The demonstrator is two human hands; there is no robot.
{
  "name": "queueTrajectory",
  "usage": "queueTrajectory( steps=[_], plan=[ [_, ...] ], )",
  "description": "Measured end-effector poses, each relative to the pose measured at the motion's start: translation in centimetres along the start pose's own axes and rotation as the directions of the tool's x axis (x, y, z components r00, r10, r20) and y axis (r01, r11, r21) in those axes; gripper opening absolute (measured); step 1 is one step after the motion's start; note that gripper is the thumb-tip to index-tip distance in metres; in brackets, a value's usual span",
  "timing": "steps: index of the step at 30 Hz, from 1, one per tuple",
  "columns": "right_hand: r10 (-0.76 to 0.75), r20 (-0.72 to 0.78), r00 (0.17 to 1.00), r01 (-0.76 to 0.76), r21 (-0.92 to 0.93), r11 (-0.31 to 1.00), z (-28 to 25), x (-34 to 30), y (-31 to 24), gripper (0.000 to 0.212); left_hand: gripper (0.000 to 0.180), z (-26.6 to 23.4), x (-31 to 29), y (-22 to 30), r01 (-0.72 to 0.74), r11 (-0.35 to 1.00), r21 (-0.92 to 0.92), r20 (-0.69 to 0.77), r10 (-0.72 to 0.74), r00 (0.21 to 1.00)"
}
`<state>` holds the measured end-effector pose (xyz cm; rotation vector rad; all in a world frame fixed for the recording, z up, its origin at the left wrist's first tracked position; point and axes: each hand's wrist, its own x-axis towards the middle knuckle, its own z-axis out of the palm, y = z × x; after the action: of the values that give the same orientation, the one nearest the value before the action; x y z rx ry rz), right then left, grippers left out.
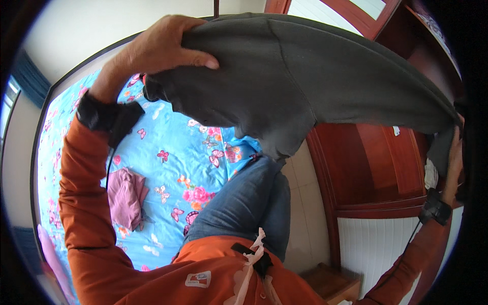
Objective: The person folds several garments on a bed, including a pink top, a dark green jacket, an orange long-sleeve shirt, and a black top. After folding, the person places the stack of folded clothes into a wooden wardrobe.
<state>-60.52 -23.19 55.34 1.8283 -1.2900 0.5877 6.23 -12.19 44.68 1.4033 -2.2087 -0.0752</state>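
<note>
A dark grey garment (345, 76) with a curved seam is stretched out in the air in front of me. Whether it is a top or trousers I cannot tell. My left hand (162, 48) grips its bunched left part, thumb in front and fingers hidden behind the cloth. At the far right my right hand (456, 155) holds the end of the long tube-shaped part; its fingers are partly hidden at the picture's dark rim. The lower middle of the cloth hangs loose above my jeans-clad legs.
To the left is a bed with a blue butterfly-and-flower sheet (168, 147); a folded mauve cloth (126, 198) lies on it. A red-brown wooden cabinet (366, 162) with white slatted panels stands at the right. Tiled floor (302, 213) lies between them, with a wooden stool-like piece (333, 282) nearby.
</note>
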Motion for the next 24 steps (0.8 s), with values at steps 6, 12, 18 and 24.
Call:
queueTrajectory(
  steps=[6, 12, 18, 24],
  plan=[
    [0.102, 0.115, 0.988, -0.105, 0.028, 0.994, 11.4, 1.0, -5.4, 0.026, 0.047, -2.2, 2.3, -7.9, 0.217, 0.975, -0.040, 0.030, -0.216, 0.976],
    [0.117, 0.319, 0.941, -0.230, 0.343, 0.911, 15.7, 7.2, -16.9, 0.017, 0.036, -6.4, 3.8, -12.4, 0.174, 0.740, 0.650, -0.192, -0.061, 0.979],
    [0.085, 0.132, 0.988, -0.150, 0.638, 0.756, 18.6, 9.0, -20.6, 0.024, 0.027, -12.8, -3.2, -9.2, 0.319, 0.737, 0.596, -0.342, -0.126, 0.931],
    [-0.083, 0.189, 0.978, -0.049, 0.603, 0.796, 18.2, -1.3, -24.2, 0.036, 0.042, -1.5, -18.8, -4.9, 0.143, 0.758, 0.637, -0.079, -0.120, 0.990]
  ],
)
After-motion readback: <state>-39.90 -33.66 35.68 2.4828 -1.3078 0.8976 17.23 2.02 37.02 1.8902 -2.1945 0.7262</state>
